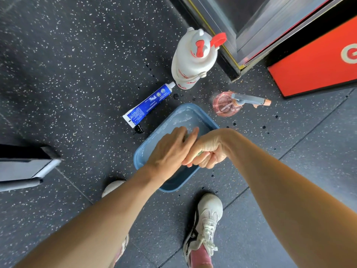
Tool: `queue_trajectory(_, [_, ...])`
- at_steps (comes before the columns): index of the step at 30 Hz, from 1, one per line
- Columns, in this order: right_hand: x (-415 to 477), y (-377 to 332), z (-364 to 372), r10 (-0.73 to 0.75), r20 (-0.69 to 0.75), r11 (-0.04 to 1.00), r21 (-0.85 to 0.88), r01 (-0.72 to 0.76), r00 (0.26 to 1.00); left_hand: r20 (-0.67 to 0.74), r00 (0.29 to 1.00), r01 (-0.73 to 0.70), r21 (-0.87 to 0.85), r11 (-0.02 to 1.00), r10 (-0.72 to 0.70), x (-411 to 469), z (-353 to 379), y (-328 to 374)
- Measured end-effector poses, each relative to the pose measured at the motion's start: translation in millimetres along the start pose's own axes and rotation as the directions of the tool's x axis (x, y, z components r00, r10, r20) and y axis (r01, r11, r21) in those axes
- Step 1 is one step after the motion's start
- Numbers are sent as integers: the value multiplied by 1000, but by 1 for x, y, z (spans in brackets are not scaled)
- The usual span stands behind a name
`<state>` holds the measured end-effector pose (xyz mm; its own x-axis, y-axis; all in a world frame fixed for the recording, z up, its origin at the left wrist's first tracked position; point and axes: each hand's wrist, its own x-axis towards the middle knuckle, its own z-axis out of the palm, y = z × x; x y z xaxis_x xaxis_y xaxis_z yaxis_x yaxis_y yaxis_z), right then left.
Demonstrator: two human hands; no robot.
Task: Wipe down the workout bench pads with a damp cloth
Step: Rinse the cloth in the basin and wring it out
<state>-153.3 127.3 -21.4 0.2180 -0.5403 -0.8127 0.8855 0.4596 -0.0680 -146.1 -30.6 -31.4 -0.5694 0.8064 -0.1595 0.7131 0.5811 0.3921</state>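
Head view: both hands meet directly above the blue basin (185,115), which sits on the floor. The left hand (170,149) and right hand (210,151) each have their fingers curled tight round the cloth (201,153); only a green sliver of it shows between them. It looks soft, limp and water-heavy, probably slippery, so a bunched grip at both ends suits wringing. A blue tube (148,103) lies beyond the basin's left edge, and a pink spray bottle (226,105) beyond its right.

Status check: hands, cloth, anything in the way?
Left hand and right hand both grip the cloth over the blue basin. Cloth mostly hidden. Tube, spray bottle, white bottle on floor past basin, clear of hands.
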Motion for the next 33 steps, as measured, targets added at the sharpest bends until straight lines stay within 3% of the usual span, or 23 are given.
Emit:
queue_trajectory(3, [6,0,9,-30,32,999,-17,30,999,248,969,-47,140,989,11,13,-24,4])
queue_trajectory(6, [13,-2,17,-79,-226,989,-140,48,971,413,905,40,144,989,-97,19,-23,2])
queue_trajectory(9, [24,-10,29,-283,-571,884,-466,-21,771,430,864,247,97,964,-264,22,-19,-1])
queue_trajectory(12, [27,-6,37,-465,-664,758,-641,-124,586,546,765,439,-54,897,-342,25,-15,-6])
queue_trajectory(16, [24,4,39,-641,-624,571,-777,-265,447,659,683,606,-269,748,-316,29,-13,-9])
queue_trajectory(20, [27,10,35,-729,-520,367,-846,-388,445,805,536,757,-323,568,-255,32,-17,-8])
queue_trajectory(23, [31,15,31,-787,-436,230,-864,-448,436,858,483,815,-367,449,-175,30,-18,-10])
queue_trajectory(27, [26,18,26,-846,-342,116,-866,-487,408,892,444,843,-383,379,-86,29,-19,-10])
queue_trajectory(30, [29,19,20,-907,-292,115,-866,-487,304,902,432,852,-404,334,-11,28,-19,-13])
queue_trajectory(33, [26,18,20,-927,-235,67,-870,-488,292,906,421,858,-415,303,50,26,-22,-14])
